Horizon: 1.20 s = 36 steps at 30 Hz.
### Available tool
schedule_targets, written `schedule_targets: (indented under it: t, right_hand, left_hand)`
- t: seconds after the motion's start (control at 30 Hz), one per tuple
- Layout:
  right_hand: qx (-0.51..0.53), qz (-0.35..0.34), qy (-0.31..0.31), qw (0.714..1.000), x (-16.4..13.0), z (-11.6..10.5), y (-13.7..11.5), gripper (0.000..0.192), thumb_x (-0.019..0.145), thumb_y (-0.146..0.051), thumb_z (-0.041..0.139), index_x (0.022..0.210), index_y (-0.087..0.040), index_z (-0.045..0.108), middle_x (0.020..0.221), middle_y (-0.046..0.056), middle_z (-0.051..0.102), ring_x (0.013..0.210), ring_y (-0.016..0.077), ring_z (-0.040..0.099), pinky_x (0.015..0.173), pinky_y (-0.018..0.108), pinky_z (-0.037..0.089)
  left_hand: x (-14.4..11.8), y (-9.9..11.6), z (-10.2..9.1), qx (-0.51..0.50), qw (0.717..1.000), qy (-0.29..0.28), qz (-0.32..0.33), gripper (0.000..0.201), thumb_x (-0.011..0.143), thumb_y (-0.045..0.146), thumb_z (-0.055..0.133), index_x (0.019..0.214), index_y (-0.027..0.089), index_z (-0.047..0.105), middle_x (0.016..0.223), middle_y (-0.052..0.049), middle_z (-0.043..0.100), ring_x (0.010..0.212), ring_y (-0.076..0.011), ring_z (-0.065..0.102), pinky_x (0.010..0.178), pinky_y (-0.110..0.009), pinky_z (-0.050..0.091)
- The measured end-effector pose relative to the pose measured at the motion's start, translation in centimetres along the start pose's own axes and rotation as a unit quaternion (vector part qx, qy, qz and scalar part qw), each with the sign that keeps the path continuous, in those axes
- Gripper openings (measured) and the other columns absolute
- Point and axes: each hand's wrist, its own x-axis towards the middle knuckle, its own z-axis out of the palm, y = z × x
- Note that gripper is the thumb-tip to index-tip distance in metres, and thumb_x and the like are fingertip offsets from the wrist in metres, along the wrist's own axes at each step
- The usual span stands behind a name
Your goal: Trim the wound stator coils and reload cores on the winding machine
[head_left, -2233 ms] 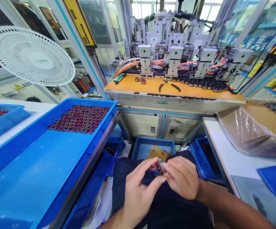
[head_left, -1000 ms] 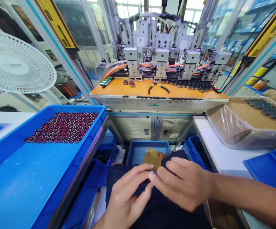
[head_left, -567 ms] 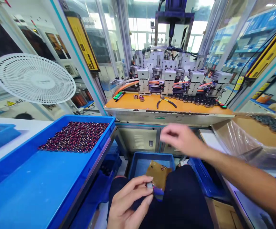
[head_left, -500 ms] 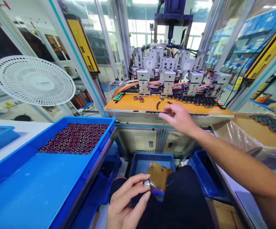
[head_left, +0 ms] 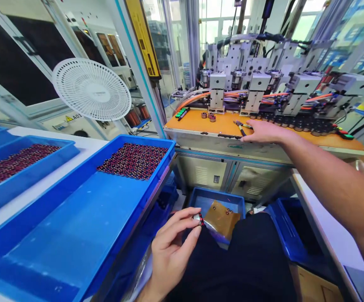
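The left hand (head_left: 173,243) pinched a small metal part (head_left: 198,218) between thumb and fingertips, apparently to keep its red-flecked face clear, while the right hand (head_left: 263,132), thumb and fingers parted, was at the pliers (head_left: 240,128) beneath it on the surface (head_left: 224,124).

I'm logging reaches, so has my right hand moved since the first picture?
Yes, the right hand moved forward, from beside the left hand to the pliers on the bench.
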Motion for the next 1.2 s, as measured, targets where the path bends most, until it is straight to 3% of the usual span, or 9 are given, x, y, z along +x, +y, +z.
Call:
schedule_targets:
  t: [0.13, 0.27, 0.33, 0.37, 0.53, 0.7, 0.87, 1.07, 1.2]
  right_hand:
    - [-0.041, -0.061, 0.039, 0.997, -5.4, 1.3, 1.4, 0.06, 0.072, -0.021, 0.065, 0.13, -0.009, 0.052, 0.122, 0.019, 0.056, 0.114, 0.034, 0.051, 0.099, 0.042, 0.042]
    - [0.067, -0.15, 0.104, 0.981, -14.0, 6.2, 0.8, 0.063, 0.074, -0.013, 0.057, 0.135, -0.006, 0.044, 0.114, 0.019, 0.054, 0.103, 0.0287, 0.056, 0.094, 0.041, 0.048]
    - [0.185, -0.177, 0.083, 0.963, -19.3, 9.0, -0.2, 0.049, 0.08, -0.013, 0.052, 0.129, -0.013, 0.049, 0.101, 0.012, 0.059, 0.088, 0.0234, 0.061, 0.082, 0.037, 0.054]
    - [0.229, -0.184, 0.065, 0.954, -22.0, 10.2, -0.8, 0.047, 0.083, -0.014, 0.052, 0.129, -0.016, 0.049, 0.102, 0.011, 0.061, 0.093, 0.0234, 0.063, 0.084, 0.037, 0.055]
    - [0.427, -0.195, -0.06, 0.881, -31.7, 12.2, -4.3, 0.068, 0.086, -0.01, 0.054, 0.147, -0.03, 0.032, 0.106, 0.004, 0.067, 0.093, 0.0147, 0.068, 0.09, 0.028, 0.056]
    - [0.453, -0.197, -0.103, 0.863, -32.7, 11.4, -5.8, 0.08, 0.074, -0.008, 0.057, 0.15, -0.022, 0.037, 0.125, 0.014, 0.064, 0.122, 0.0261, 0.058, 0.108, 0.049, 0.044]
    - [0.473, -0.21, -0.102, 0.85, -31.9, 12.0, -6.2, 0.078, 0.076, -0.011, 0.057, 0.151, -0.019, 0.036, 0.123, 0.015, 0.064, 0.126, 0.0264, 0.055, 0.112, 0.05, 0.039]
    - [0.528, -0.224, -0.049, 0.818, -31.5, 12.2, -7.2, 0.083, 0.072, -0.003, 0.051, 0.15, -0.025, 0.034, 0.11, 0.009, 0.067, 0.103, 0.0189, 0.065, 0.096, 0.039, 0.054]
    - [0.525, -0.227, -0.028, 0.82, -31.3, 12.0, -7.4, 0.08, 0.073, -0.003, 0.051, 0.149, -0.024, 0.036, 0.101, 0.007, 0.068, 0.092, 0.0163, 0.066, 0.089, 0.035, 0.055]
  left_hand:
    - [-0.3, 0.3, 0.9, -0.023, 1.0, -0.002, -0.003, 0.027, 0.082, 0.004, 0.067, 0.097, 0.026, 0.076, 0.108, -0.005, 0.076, 0.101, -0.0179, 0.073, 0.082, -0.026, 0.061]
    - [-0.7, 0.9, 1.4, -0.035, 0.999, -0.007, 0.002, 0.025, 0.081, 0.005, 0.068, 0.095, 0.024, 0.076, 0.107, -0.008, 0.077, 0.099, -0.0198, 0.073, 0.08, -0.029, 0.063]
    - [-0.9, 1.1, 1.5, -0.038, 0.999, -0.003, -0.002, 0.023, 0.081, 0.006, 0.068, 0.094, 0.023, 0.077, 0.105, -0.009, 0.077, 0.096, -0.0208, 0.074, 0.079, -0.03, 0.063]
    - [-1.0, 1.2, 1.5, -0.038, 0.999, -0.001, -0.004, 0.023, 0.081, 0.006, 0.068, 0.094, 0.023, 0.077, 0.105, -0.009, 0.077, 0.095, -0.021, 0.074, 0.078, -0.031, 0.063]
    - [-1.3, 1.1, 1.9, -0.029, 0.999, -0.012, -0.006, 0.024, 0.082, 0.005, 0.067, 0.095, 0.024, 0.076, 0.107, -0.007, 0.077, 0.1, -0.0204, 0.073, 0.081, -0.03, 0.062]
    - [-1.7, 0.9, 2.5, -0.027, 0.999, -0.038, -0.01, 0.027, 0.084, 0.005, 0.066, 0.099, 0.025, 0.075, 0.111, -0.006, 0.075, 0.104, -0.02, 0.071, 0.084, -0.03, 0.061]
    - [-2.0, 1.2, 2.7, -0.035, 0.998, -0.047, -0.009, 0.028, 0.084, 0.004, 0.065, 0.1, 0.026, 0.074, 0.111, -0.004, 0.075, 0.105, -0.0183, 0.071, 0.087, -0.028, 0.06]
    - [-2.2, 1.7, 2.3, -0.028, 0.999, -0.042, -0.009, 0.028, 0.084, 0.004, 0.065, 0.099, 0.026, 0.074, 0.109, -0.005, 0.076, 0.103, -0.0195, 0.072, 0.084, -0.029, 0.061]
    - [-2.2, 1.6, 2.3, -0.029, 0.998, -0.046, -0.009, 0.028, 0.084, 0.005, 0.065, 0.1, 0.026, 0.074, 0.111, -0.004, 0.075, 0.104, -0.0179, 0.071, 0.085, -0.027, 0.061]
